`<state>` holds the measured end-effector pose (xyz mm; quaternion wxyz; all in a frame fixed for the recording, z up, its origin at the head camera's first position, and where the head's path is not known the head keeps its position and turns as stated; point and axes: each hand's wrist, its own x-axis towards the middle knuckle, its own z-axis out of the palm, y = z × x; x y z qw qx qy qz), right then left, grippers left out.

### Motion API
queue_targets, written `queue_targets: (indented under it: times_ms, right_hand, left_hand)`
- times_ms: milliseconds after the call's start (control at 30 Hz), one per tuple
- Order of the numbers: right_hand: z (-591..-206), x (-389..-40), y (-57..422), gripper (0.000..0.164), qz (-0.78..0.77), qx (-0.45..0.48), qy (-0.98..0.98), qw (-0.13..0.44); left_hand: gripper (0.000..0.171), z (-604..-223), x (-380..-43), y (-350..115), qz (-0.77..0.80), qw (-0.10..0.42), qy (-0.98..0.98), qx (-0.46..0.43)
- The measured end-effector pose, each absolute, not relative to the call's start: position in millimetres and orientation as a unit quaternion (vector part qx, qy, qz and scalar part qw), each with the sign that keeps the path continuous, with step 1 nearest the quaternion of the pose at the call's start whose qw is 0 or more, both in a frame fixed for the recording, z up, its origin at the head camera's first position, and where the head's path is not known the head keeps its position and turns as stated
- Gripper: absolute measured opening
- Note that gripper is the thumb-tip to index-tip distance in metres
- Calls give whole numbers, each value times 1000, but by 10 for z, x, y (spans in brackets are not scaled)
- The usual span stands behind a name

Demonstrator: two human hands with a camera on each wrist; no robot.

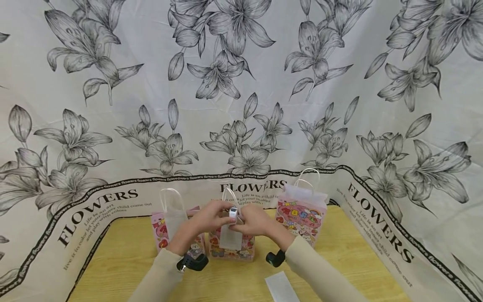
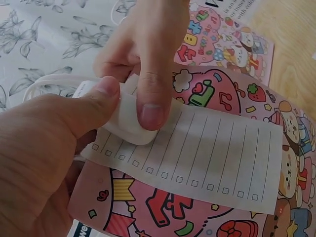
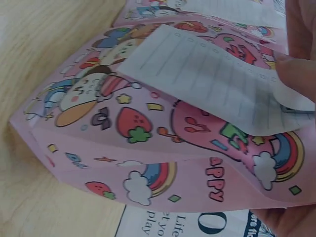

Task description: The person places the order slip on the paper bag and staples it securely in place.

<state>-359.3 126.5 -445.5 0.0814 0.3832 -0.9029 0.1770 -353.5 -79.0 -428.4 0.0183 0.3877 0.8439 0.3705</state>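
A pink cartoon-print paper gift bag [image 1: 247,253] with white handles stands mid-table. Against its upper front lies a white lined checklist slip [image 2: 212,153], its rows edged with small boxes. Both hands meet at the bag's top edge around a small white rounded stapler [image 2: 129,118]. My left hand [image 1: 213,216] pinches the stapler, thumb on its top. The right hand [image 1: 253,220] presses its thumb on the stapler from the other side, with fingers behind the bag. In the right wrist view, the slip's [image 3: 197,79] far end sticks out free of the bag front.
A similar pink bag [image 1: 160,228] with a white slip on it stands to the left. Another pink bag [image 1: 302,218] with white handles stands at the right rear. A loose white slip [image 1: 281,287] lies at the table's front. Flower-printed cloth [image 1: 241,138] encloses the wooden table.
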Motion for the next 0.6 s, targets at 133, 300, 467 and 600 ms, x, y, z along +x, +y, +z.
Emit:
queue_targets:
  times_ms: [133,300,467,600]
  right_hand:
    - [-4520,-3592,1268,49,183,389,-895,120]
    - [-4568,-3605,1248,51,188,409,-871,197]
    - [-4613,-3614,1209,50,198,423,-843,266]
    - [-4668,-3606,1175,47,206,431,-826,299]
  left_hand:
    - [15,-4298,-3532,-784,348,-8,851,393]
    - [13,-4303,-3548,-793,337,-34,849,405]
    - [15,-4324,-3560,-812,325,-60,848,414]
    - [15,-4363,-3554,-832,315,-81,844,427]
